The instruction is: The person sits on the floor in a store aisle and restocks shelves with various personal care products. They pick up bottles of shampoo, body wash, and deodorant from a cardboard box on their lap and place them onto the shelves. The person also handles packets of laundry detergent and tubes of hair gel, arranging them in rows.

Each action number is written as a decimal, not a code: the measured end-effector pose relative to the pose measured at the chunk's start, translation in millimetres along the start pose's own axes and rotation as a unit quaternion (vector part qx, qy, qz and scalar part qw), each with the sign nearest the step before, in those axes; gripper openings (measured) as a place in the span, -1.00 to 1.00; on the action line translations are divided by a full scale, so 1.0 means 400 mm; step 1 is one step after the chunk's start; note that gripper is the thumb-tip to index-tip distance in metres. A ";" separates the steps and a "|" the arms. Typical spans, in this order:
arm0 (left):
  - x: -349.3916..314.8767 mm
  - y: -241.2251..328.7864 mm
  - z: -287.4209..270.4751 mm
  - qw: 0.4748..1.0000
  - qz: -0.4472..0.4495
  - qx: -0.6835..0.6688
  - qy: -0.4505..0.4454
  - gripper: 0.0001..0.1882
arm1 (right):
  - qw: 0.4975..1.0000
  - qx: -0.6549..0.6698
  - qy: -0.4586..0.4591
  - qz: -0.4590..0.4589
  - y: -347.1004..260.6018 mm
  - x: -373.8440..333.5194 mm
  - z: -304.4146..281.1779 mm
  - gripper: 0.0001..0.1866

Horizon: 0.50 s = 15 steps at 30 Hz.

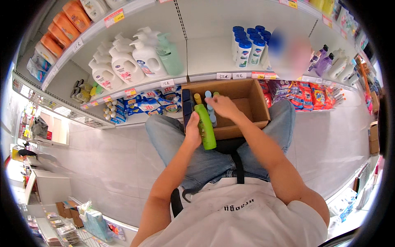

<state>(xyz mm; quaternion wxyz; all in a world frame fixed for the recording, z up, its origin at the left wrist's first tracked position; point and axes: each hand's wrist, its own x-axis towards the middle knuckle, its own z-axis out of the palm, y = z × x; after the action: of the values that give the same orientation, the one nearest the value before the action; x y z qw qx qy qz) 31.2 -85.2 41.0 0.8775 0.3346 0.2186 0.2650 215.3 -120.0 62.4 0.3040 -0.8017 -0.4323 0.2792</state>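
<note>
Between my knees stands an open cardboard box (246, 129). My left hand (192, 131) is closed around a bright green bottle (207, 132), which leans over the box's near left part. My right hand (224, 108) reaches into the box with its fingers bent together beside a light blue bottle (208, 94). What its fingertips hold, if anything, is hidden. A green cap (216, 94) shows just behind that hand. A yellow-topped bottle (198, 98) stands to the left, along with dark blue packs (187, 103) by the box's left wall.
The shelf ahead bears white pump bottles (125, 66), a pale green pump bottle (169, 57) and white bottles with blue caps (243, 53). Purple bottles (325, 64) stand farther right. Below are blue packs (148, 103) and red detergent bags (304, 96). A blurred patch covers part of the shelf.
</note>
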 end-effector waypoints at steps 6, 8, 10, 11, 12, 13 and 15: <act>-0.006 -0.003 0.053 0.921 0.112 0.371 0.048 -0.52 | 0.933 0.310 -0.176 -0.049 -0.013 -0.120 -0.069 -0.51; 0.003 -0.025 0.027 0.903 0.123 0.411 0.008 -0.50 | 0.951 0.226 -0.176 -0.120 -0.028 -0.135 -0.074 -0.54; -0.014 -0.010 0.078 0.904 0.129 0.407 -0.020 -0.51 | 0.963 0.151 -0.150 -0.166 -0.036 -0.146 -0.096 -0.57; -0.021 0.001 0.092 0.904 0.128 0.407 -0.012 -0.56 | 0.968 0.118 -0.129 -0.178 -0.041 -0.149 -0.113 -0.57; -0.019 0.005 0.091 0.901 0.136 0.412 -0.017 -0.59 | 0.972 0.086 -0.109 -0.190 -0.044 -0.153 -0.127 -0.57; -0.011 0.012 0.090 0.897 0.145 0.417 -0.022 -0.63 | 0.979 0.053 -0.069 -0.182 -0.043 -0.153 -0.145 -0.58; -0.006 0.031 0.088 0.885 0.169 0.433 0.021 -0.78 | 0.986 -0.014 0.011 -0.167 -0.038 -0.143 -0.186 -0.59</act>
<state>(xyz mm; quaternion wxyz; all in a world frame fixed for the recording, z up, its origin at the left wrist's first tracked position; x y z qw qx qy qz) 45.3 -95.2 74.3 0.5825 0.7077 0.2702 0.2947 233.1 -181.0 133.1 0.3402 -0.7252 -0.5607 0.2098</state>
